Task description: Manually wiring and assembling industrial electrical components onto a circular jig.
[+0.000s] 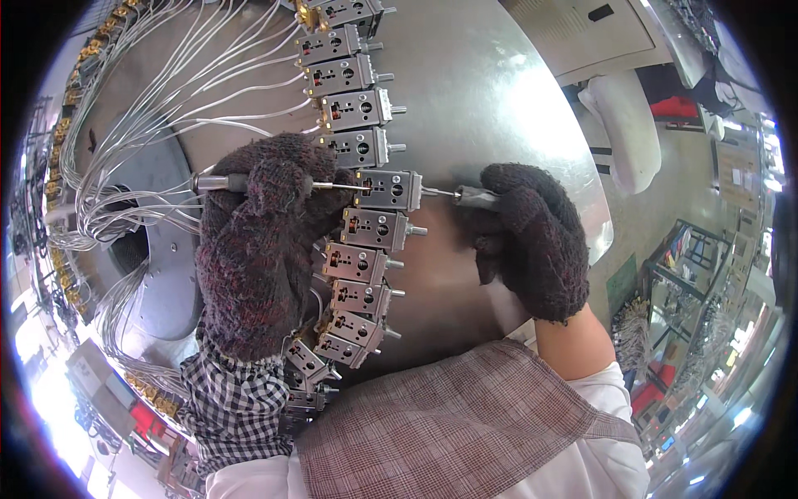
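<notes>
**Seemingly mid-step**

Clamps a slim driver (329, 185) in left grip (259, 229) over a mid-row metal unit (389, 190), a second tool (477, 197) in right grip (539, 237) at its right end. Cannot sort neighbouring units (352, 262) into finished or remaining.

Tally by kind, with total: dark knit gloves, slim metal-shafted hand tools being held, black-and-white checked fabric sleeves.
Dark knit gloves (left glove, right glove): 2
Slim metal-shafted hand tools (left-hand tool, right-hand tool): 2
Black-and-white checked fabric sleeves (left forearm only): 1
Total: 5
</notes>
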### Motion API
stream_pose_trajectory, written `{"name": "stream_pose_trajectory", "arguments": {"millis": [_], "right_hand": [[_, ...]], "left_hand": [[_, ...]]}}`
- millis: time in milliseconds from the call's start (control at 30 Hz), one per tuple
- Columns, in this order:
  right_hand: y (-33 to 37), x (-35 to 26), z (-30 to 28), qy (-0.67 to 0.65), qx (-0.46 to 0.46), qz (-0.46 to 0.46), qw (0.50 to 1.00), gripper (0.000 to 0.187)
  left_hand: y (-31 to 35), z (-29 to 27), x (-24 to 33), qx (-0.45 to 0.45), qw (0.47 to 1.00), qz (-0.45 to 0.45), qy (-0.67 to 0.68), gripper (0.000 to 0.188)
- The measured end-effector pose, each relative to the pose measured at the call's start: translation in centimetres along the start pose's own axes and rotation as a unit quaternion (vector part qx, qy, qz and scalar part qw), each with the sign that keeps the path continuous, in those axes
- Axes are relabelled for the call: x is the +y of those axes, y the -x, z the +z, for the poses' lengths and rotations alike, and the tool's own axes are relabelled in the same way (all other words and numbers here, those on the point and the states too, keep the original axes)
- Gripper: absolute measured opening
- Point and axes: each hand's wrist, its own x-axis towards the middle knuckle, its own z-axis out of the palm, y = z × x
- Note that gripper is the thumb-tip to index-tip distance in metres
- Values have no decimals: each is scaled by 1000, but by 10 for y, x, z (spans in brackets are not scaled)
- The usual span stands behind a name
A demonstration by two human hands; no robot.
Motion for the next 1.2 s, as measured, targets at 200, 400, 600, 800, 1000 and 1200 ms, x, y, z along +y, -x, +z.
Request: {"name": "stream_pose_trajectory", "arguments": {"millis": [200,400,600,800,1000,1200], "right_hand": [[-1,0,0,13,-12,-10,1000,34],[-5,1,5,-5,-21,2,1000,31],[-13,11,10,4,-27,-83,996,28],[-8,-2,15,48,-4,-66,997,26],[-14,14,18,115,9,-186,976,34],[-13,3,9,180,27,-99,978,34]], "left_hand": [[8,15,0,-73,993,81,41,24],[3,1,5,-25,1000,-1,-1,24],[-3,-6,1,-35,999,-5,17,23],[-3,-6,3,-18,999,-32,28,24],[-2,-4,6,-108,992,-21,58,29],[2,6,1,-119,989,31,81,29]]}}
